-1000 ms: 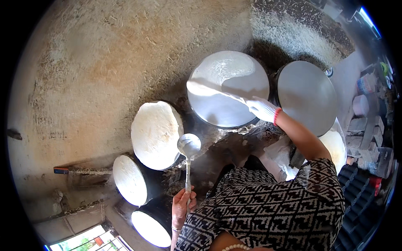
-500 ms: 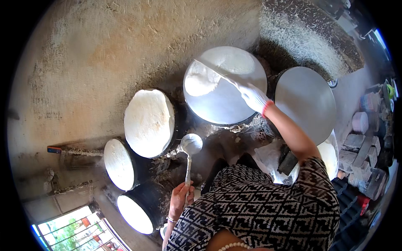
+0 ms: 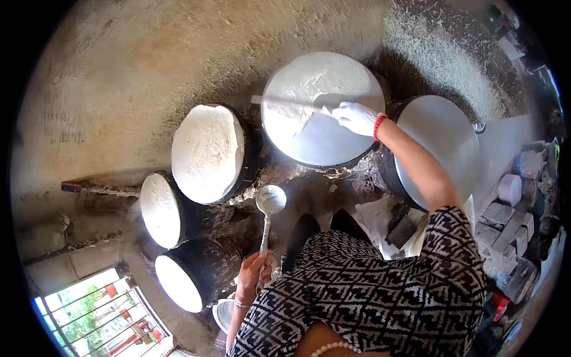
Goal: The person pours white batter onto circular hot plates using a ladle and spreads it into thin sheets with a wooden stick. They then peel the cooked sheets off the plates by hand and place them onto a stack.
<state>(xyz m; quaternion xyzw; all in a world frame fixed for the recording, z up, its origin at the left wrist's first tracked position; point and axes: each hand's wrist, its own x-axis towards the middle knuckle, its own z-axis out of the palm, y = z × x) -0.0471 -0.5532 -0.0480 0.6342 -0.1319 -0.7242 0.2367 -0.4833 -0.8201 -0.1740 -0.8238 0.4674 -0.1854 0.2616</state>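
Your spreader (image 3: 285, 103) swings to nine o'clock over the griddle (image 3: 339, 143), right hand (image 3: 357, 119) closed round it, left hand (image 3: 254, 272) clasping a ladle (image 3: 272, 200)

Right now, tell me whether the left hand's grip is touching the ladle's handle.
Touching. The head view shows it: the left hand's grip is wrapped around the ladle's handle.

Past the right hand (image 3: 357, 119) rises a rough, tan-stained wall (image 3: 137, 77), crusted whitish to the grip's right. Well left of the left hand (image 3: 253, 273), daylight glares through a barred window (image 3: 101, 312); dim brown floor (image 3: 315, 193) lies ahead and right of that grip.
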